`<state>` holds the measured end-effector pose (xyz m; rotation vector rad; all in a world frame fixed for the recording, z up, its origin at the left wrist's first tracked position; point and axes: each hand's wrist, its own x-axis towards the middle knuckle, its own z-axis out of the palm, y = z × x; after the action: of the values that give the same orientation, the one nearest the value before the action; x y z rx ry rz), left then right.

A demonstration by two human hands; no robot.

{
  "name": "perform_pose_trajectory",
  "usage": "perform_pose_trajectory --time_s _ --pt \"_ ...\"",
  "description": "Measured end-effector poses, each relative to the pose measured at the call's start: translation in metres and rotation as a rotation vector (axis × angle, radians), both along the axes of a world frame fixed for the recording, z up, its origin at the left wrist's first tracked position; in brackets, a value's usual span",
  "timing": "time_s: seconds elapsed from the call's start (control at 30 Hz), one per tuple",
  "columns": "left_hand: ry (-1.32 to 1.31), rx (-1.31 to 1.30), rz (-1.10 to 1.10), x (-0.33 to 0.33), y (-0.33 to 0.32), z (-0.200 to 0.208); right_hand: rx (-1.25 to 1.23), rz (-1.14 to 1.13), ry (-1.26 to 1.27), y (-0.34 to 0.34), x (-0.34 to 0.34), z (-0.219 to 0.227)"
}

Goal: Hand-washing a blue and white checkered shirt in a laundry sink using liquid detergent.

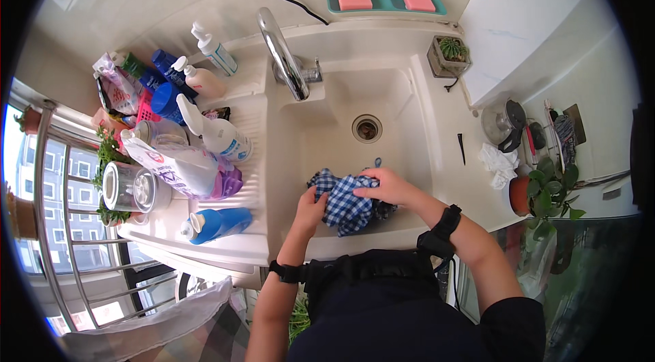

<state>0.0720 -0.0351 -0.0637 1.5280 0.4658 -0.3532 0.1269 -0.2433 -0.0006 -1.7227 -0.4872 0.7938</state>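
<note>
A blue-and-white checked cloth (346,206) is lying bunched in the near part of a pale sink (317,147). At the cloth's 9 o'clock, a person's left hand (312,210) is pinching its edge narrowly; at 2 o'clock, the right hand (387,189) is gripping a fold between thumb and fingers. The drain (366,129) is sitting at 12 o'clock, so a push that way could be leaving fabric over it. A blue bottle (225,223) is resting on the counter at 9 o'clock; a left elbow swinging wide could be knocking it over.
</note>
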Motion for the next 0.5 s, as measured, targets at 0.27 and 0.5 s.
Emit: perform_pose_trajectory --time_s 0.27,0.5 --pt "-0.397 0.158 0.230 0.006 0.018 0.028 -0.022 -0.591 0.097 -0.009 0.003 -0.013" --pt "-0.064 -0.401 0.390 0.019 -0.030 0.038 0.044 -0.341 -0.289 0.055 -0.017 0.025"
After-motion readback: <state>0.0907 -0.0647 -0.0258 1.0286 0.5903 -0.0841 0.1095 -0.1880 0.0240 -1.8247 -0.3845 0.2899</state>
